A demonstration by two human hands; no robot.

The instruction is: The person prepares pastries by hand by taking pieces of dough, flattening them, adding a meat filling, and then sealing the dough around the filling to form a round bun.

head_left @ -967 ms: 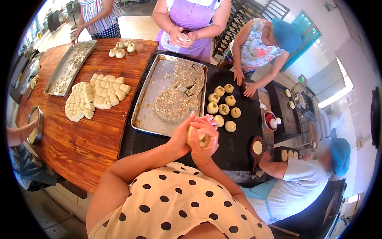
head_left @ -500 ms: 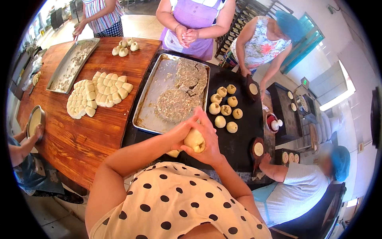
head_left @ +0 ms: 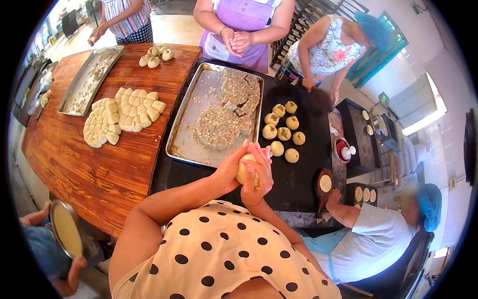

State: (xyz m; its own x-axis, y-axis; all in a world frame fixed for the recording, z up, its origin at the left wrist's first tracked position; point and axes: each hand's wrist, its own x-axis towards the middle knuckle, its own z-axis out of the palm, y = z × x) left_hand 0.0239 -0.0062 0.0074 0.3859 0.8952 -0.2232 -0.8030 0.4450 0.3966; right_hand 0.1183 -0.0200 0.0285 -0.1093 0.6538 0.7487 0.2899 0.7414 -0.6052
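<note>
Between my two hands, in front of my chest, is a round pale dough ball (head_left: 244, 173). My left hand (head_left: 230, 168) cups its left side. My right hand (head_left: 261, 175) wraps its fingers round the other side, covering much of it. Just beyond my hands lies a metal tray (head_left: 185, 134) with a slab of crumbly, nut-flecked filling (head_left: 219, 128) on its right half. Right of the tray, on the black tabletop, sit several filled dough balls (head_left: 284, 133), some with gathered, partly open tops.
On the wooden table (head_left: 64, 144) at left lie cut dough pieces (head_left: 140, 110), a long tray (head_left: 89, 84) and more balls (head_left: 154, 62). At lower left a person holds a round pan (head_left: 67, 229). A person at right handles a wooden mould (head_left: 321, 195). Two people stand opposite.
My hands have turned round the dough ball, and my right fingers now cover more of it. The round pan at left has moved down, away from the table. The far right mould is now a blur.
</note>
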